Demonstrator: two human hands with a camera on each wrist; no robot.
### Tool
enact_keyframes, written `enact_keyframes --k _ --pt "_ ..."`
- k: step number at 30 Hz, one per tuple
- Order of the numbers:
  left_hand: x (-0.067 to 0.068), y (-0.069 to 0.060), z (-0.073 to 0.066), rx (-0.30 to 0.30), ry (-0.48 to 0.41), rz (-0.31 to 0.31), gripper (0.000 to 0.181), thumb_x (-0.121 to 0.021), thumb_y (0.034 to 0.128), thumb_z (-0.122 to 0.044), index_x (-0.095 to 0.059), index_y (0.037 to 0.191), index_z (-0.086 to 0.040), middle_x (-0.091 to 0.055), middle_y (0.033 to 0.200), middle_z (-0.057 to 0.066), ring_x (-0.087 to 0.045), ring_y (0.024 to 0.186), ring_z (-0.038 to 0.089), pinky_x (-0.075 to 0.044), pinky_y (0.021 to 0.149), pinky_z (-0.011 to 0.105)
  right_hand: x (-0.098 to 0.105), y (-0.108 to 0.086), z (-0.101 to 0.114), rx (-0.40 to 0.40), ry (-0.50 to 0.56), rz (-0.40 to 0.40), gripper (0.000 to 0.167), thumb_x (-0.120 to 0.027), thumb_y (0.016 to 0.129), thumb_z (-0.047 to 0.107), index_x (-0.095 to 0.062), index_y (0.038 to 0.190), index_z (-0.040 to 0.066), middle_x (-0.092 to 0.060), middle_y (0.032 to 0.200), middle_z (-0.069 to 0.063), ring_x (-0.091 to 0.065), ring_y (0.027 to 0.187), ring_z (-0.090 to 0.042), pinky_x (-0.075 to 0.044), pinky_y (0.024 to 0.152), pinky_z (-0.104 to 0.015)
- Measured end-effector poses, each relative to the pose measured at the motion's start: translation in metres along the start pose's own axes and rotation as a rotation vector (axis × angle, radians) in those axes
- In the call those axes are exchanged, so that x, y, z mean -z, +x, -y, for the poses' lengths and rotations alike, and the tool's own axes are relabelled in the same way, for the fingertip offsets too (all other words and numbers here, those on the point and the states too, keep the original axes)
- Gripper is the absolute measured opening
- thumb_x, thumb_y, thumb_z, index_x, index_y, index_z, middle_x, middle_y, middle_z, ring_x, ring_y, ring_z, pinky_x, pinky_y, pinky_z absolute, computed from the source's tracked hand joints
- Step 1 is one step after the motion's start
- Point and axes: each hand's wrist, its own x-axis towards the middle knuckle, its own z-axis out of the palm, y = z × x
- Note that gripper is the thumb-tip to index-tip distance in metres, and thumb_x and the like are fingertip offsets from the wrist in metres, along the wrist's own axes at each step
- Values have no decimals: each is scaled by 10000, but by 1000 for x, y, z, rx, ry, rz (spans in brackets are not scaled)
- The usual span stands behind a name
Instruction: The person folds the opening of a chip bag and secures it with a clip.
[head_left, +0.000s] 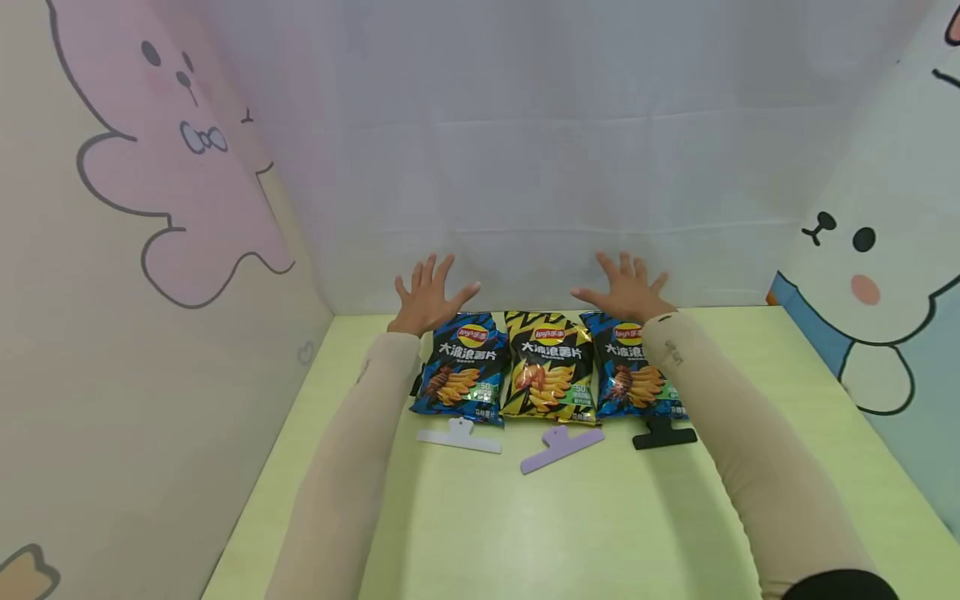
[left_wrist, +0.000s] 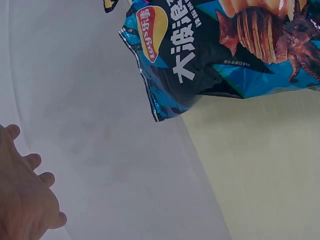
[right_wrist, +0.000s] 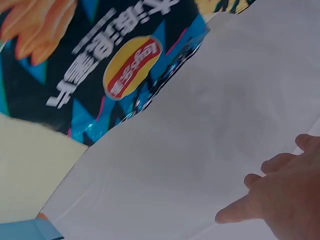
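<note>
Three chip bags stand side by side at the back of the table: a blue chip bag [head_left: 463, 367] on the left, a yellow chip bag [head_left: 550, 367] in the middle and another blue chip bag [head_left: 630, 367] on the right. My left hand [head_left: 431, 296] is spread above the left bag's top edge, holding nothing. Over the right bag's top, my right hand [head_left: 628, 290] is likewise spread and holds nothing; its forearm hides part of that bag. In front of the bags lie a white bag clip [head_left: 460, 437], a purple bag clip [head_left: 561, 447] and a black bag clip [head_left: 663, 434].
The light green table [head_left: 555, 525] meets a white back wall [head_left: 525, 167]. Cartoon-printed panels stand on both sides, with a pink figure [head_left: 187, 167] at left and a white figure [head_left: 870, 267] at right.
</note>
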Motion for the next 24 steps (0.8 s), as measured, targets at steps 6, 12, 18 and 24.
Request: enact_keyframes --k 6,12,18,24 --pt "-7 -6 7 4 -112 6 950 -374 890 -829 -138 1628 -279 -54 1716 115 -35 1586 391 16 1189 750 -13 6 11 28 51 -50 1039 -425 871 834 -91 1637 217 -120 1686 -228 -71 1526 -543 84 1123 -812" --pt "-9 -14 16 26 -125 1 960 -332 872 -866 -112 1627 -316 -80 1714 114 -72 1584 381 -42 1197 740 -27 4 24 69 122 -74 990 -451 906 779 -154 1629 172 -315 1620 -252 -312 1451 -528 -123 1158 -774" --pt "-13 -24 22 21 -154 -2 960 -305 875 -871 -93 1629 -315 -93 1711 127 -108 1577 392 -73 1197 736 -42 0 39 95 200 -66 951 -448 927 753 -183 1623 162 -367 1591 -250 -385 1418 -496 -314 1142 -686" --pt "-21 -33 22 31 -173 -1 961 -295 875 -873 -93 1629 -312 -107 1709 135 -129 1576 383 -109 1206 716 -56 -5 48 134 285 -72 869 -484 966 666 -225 1609 144 -364 1605 -210 -395 1427 -466 -350 1134 -663"
